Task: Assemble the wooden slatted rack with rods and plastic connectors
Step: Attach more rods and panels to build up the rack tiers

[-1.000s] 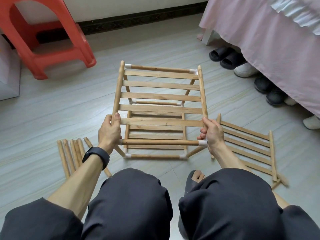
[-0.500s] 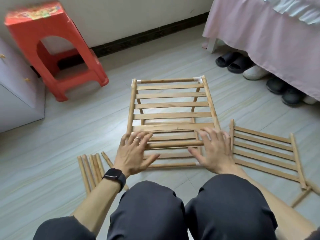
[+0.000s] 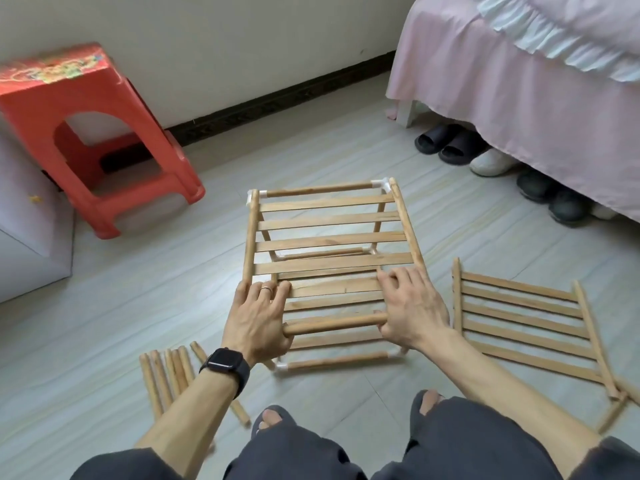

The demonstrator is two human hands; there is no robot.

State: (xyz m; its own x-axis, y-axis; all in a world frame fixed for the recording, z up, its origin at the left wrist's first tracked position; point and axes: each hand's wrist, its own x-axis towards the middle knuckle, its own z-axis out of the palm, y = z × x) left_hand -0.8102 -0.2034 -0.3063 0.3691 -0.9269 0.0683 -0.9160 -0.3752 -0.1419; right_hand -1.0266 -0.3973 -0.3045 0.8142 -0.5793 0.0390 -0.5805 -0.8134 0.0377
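The wooden rack [image 3: 329, 237] stands on the floor in front of my knees, its top slatted shelf facing up. White plastic connectors [image 3: 379, 184] join rods at its far corners, and another connector [image 3: 281, 367] shows at the lower near left corner. My left hand [image 3: 258, 317] lies flat on the near left corner of the top shelf, fingers stretched over the slats. My right hand [image 3: 412, 313] lies flat on the near right corner. A round rod [image 3: 334, 323] runs between the two hands, with both thumbs at its ends.
Several loose rods [image 3: 166, 372] lie on the floor at my left. A spare slatted panel [image 3: 519, 320] lies flat to the right. A red plastic stool [image 3: 93, 140] and a white cabinet [image 3: 31, 237] stand at the left; shoes [image 3: 450, 143] sit under the pink bed skirt [image 3: 519, 98].
Both hands let go of the rack's near corners and now lie flat on them with fingers spread. The view has tilted up toward the wall.
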